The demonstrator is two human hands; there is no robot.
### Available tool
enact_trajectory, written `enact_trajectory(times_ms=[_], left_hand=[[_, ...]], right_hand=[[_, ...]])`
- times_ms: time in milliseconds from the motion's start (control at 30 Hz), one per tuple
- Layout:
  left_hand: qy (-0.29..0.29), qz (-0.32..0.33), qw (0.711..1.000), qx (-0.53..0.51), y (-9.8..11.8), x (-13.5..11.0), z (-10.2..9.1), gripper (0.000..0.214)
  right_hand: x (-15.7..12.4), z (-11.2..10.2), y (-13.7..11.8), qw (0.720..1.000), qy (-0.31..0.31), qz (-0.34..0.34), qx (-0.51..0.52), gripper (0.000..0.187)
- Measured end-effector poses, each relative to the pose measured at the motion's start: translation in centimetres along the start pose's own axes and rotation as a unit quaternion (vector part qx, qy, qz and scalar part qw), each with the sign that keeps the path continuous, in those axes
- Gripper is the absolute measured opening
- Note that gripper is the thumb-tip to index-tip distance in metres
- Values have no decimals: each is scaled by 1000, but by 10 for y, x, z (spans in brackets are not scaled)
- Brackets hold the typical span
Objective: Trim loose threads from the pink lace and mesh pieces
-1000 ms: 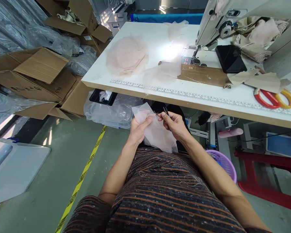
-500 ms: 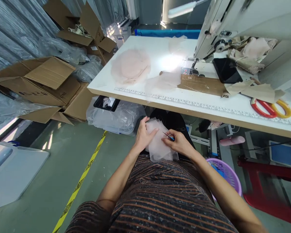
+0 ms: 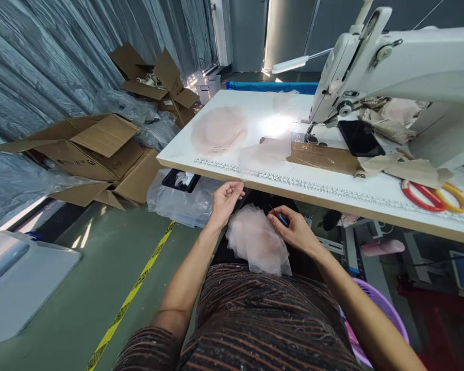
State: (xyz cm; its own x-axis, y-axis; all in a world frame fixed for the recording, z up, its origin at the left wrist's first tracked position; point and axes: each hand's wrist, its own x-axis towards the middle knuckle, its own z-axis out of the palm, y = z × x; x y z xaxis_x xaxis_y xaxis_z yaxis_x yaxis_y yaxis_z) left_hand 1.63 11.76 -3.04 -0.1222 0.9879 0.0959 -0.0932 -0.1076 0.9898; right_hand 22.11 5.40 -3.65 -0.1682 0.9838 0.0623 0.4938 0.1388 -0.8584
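On my lap lies a loose pile of sheer pale-pink fabric pieces (image 3: 257,237). My left hand (image 3: 225,203) is off that pile, with its fingers curled and the tips pinched at the front edge of the white table (image 3: 216,172); what is between them, if anything, is too small to make out. Just above those fingertips, another sheer fabric piece (image 3: 263,153) spreads on the table toward the machine. In my right hand (image 3: 296,229), beside the pile's right edge, is a small blue-handled tool (image 3: 283,220) with a thin dark point.
A white sewing machine (image 3: 344,87) stands at the right, near a black phone (image 3: 360,138) and red-and-yellow-handled scissors (image 3: 435,197). Round sheer pieces (image 3: 219,129) lie at the table's left. Cardboard boxes (image 3: 104,136) sit on the floor, and a purple basket (image 3: 384,304) is low right.
My left hand has left the lap pile and risen to the table edge. The lap pieces look more bunched. My right hand still holds the tool. The view has tilted upward.
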Motion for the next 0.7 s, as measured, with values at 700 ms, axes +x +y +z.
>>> enact_trajectory(times_ms=[700], left_hand=[[-168,126,955,209,7,-47,-17,19]], right_hand=[[50,20,-64,975,132,-72,-163,18]])
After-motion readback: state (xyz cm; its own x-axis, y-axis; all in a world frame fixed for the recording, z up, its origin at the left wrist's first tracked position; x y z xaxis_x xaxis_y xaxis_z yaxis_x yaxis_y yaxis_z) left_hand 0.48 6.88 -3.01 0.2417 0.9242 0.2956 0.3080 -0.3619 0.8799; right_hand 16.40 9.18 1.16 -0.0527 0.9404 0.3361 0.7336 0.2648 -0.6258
